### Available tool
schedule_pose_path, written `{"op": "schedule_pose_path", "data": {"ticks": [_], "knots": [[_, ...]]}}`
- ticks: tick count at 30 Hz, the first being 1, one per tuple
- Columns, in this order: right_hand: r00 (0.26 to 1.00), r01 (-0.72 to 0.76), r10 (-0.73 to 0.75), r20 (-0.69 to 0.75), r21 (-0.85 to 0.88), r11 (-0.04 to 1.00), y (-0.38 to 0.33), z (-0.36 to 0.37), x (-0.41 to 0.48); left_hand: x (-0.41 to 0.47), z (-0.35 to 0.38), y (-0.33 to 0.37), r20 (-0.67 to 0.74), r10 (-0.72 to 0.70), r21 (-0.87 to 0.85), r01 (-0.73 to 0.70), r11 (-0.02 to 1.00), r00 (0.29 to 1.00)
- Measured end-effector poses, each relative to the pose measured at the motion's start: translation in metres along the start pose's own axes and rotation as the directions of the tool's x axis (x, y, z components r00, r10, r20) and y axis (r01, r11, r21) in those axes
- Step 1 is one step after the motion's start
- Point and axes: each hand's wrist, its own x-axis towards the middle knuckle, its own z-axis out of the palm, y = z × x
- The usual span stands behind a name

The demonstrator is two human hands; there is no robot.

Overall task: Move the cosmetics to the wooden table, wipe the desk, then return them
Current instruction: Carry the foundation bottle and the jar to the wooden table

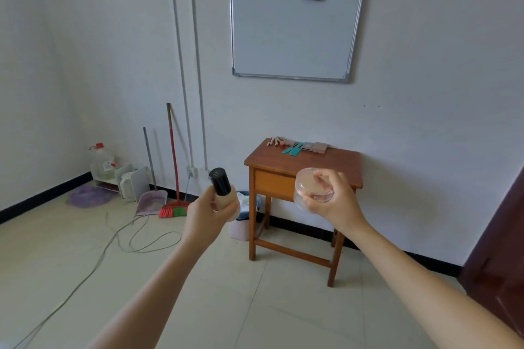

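Black-capped bottle (221, 181): upright, body wrapped by curled fingers of left hand (207, 215), cap above them. Clear round jar (309, 187): tilted, clamped by fingertips of right hand (337, 202). Both airborne, short of wooden table (326, 163).

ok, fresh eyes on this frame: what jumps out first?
Two outstretched arms fill the foreground: the left hand grips a black-capped bottle and the right hand holds a clear round jar. Straight ahead, a small wooden table stands against the wall with cosmetics lined along its back edge, below a whiteboard.
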Motion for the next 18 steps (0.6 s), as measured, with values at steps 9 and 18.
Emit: {"op": "schedule_pose_path", "data": {"ticks": [9, 18], "knots": [[0.983, -0.154, 0.156, 0.092, -0.026, 0.988, 0.103, 0.015, 0.066, 0.078, 0.086, -0.057, 0.070, -0.130, -0.015, 0.132, 0.991, 0.989], [0.980, -0.191, 0.196, 0.045, -0.102, 0.976, 0.189, 0.016, 0.166, 0.209, 0.169, -0.091, 0.152, -0.121, -0.041, 0.129, 0.991, 0.981]]}}
